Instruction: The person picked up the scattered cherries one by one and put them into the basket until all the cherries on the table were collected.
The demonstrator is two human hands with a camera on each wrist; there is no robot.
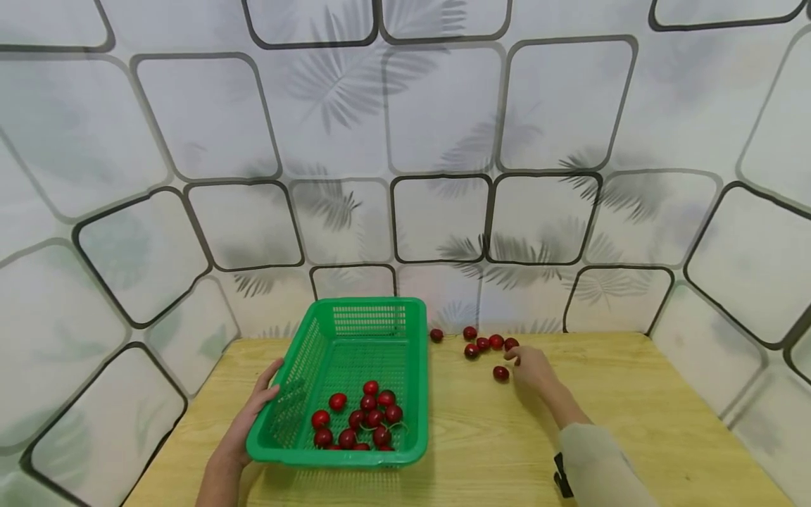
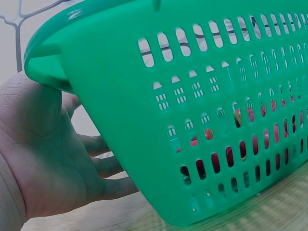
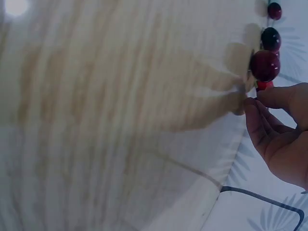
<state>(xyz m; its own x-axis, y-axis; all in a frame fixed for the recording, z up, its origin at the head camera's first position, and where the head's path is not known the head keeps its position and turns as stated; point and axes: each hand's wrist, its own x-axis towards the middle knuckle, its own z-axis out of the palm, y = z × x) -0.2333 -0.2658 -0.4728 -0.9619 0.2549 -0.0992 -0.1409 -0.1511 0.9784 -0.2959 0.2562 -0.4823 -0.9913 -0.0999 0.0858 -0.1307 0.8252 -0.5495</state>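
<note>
A green plastic basket (image 1: 418,380) with slotted walls sits on the table, with several dark red cherries (image 1: 374,417) gathered in its near part. My left hand (image 1: 250,412) holds the basket's left side by the rim; the left wrist view shows that hand (image 2: 57,149) at the basket's corner, fingers partly hidden behind the wall. To the right of the basket, my right hand (image 1: 537,370) pinches at a cherry (image 1: 517,361), mostly covered by the fingertips. In the right wrist view, thumb and finger of the hand (image 3: 284,134) meet beside the cherries.
Several loose cherries (image 1: 483,344) lie near the table's back edge, between basket and right hand. One cherry (image 1: 500,374) lies closer to me. Patterned cloth (image 1: 443,218) hangs behind and beside the wooden table (image 1: 494,451).
</note>
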